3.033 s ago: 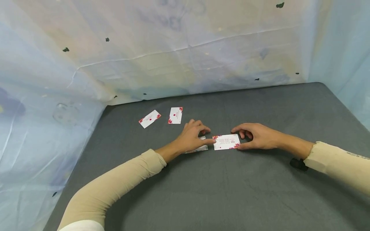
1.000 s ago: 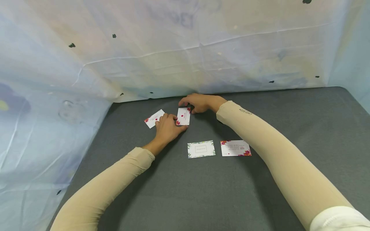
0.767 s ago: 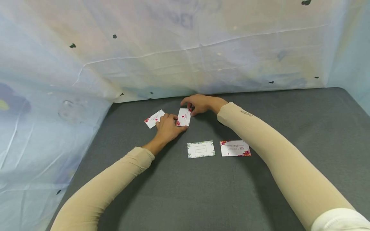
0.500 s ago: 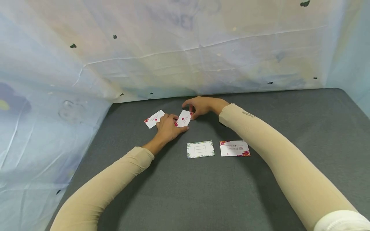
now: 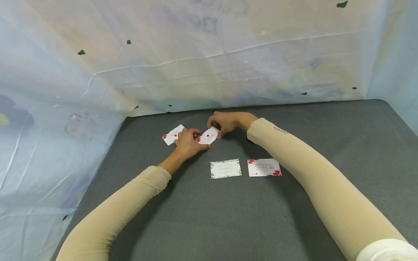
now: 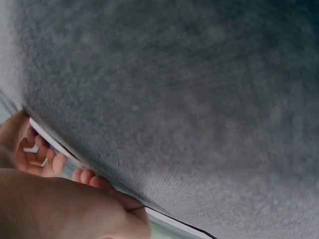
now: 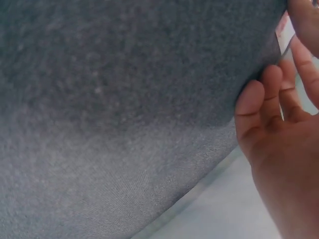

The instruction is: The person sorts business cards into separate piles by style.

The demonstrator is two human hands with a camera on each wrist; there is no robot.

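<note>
Makeshift recording booth: pale sheeting [image 5: 209,65] walls around grey felt tabletop [image 5: 228,217].

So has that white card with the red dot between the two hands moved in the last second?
Yes. The white red-dot card has turned clockwise and tilted, judged against the green-bordered card lying flat.

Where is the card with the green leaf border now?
In the head view, the green-bordered card lies flat on the grey table, centre, just left of the red-flowered card and nearer than both hands.
</note>
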